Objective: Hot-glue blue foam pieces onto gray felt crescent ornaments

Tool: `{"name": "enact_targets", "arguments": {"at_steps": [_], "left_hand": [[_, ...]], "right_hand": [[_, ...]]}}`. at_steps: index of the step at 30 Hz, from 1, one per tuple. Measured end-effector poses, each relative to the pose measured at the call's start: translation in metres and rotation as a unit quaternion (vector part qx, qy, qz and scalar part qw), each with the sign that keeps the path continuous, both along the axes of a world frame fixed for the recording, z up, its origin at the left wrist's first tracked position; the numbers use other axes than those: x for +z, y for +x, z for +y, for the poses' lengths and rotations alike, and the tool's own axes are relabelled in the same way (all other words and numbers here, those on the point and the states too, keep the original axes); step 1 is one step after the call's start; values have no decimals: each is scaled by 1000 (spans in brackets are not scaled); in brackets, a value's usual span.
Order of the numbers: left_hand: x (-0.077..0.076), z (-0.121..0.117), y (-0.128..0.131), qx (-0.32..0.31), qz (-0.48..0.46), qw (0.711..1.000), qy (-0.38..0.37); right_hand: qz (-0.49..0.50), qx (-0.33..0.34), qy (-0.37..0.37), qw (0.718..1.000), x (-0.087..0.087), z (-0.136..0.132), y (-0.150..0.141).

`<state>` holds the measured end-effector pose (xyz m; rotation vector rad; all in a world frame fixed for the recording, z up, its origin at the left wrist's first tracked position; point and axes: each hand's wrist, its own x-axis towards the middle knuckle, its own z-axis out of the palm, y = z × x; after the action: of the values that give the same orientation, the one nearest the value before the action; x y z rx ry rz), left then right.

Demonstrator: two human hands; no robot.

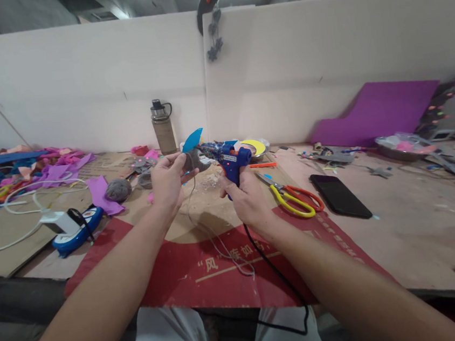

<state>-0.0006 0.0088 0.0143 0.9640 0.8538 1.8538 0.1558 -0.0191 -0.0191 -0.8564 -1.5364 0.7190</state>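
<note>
My right hand (245, 197) is closed round the handle of a blue glue gun (230, 161), whose nozzle points left. Its black cord (278, 279) runs down toward my lap. My left hand (168, 179) pinches a small grey piece with a blue leaf-shaped petal (192, 140) standing up from it. A thin wire (214, 239) hangs down from that piece. The gun's tip meets the grey piece between my hands, above the red and brown cardboard (205, 270) on the table.
Yellow-and-red scissors (293, 196) and a black phone (339, 195) lie to the right. A bottle (163, 126) stands at the back. Felt scraps (48, 167), a grey yarn ball (118, 189), a power strip (71, 230) with white cable sit left; purple foam sheet (379, 111) right.
</note>
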Motion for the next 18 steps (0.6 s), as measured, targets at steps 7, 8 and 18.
{"name": "enact_targets", "arguments": {"at_steps": [7, 8, 18], "left_hand": [[-1, 1, 0, 1, 6, 1000, 0], [-1, 1, 0, 1, 7, 1000, -1], [-2, 3, -3, -12, -13, 1000, -4]], "right_hand": [[21, -8, -12, 1000, 5, -3, 0], [24, -8, -15, 1000, 5, -2, 0], [33, -20, -22, 999, 7, -2, 2]]}}
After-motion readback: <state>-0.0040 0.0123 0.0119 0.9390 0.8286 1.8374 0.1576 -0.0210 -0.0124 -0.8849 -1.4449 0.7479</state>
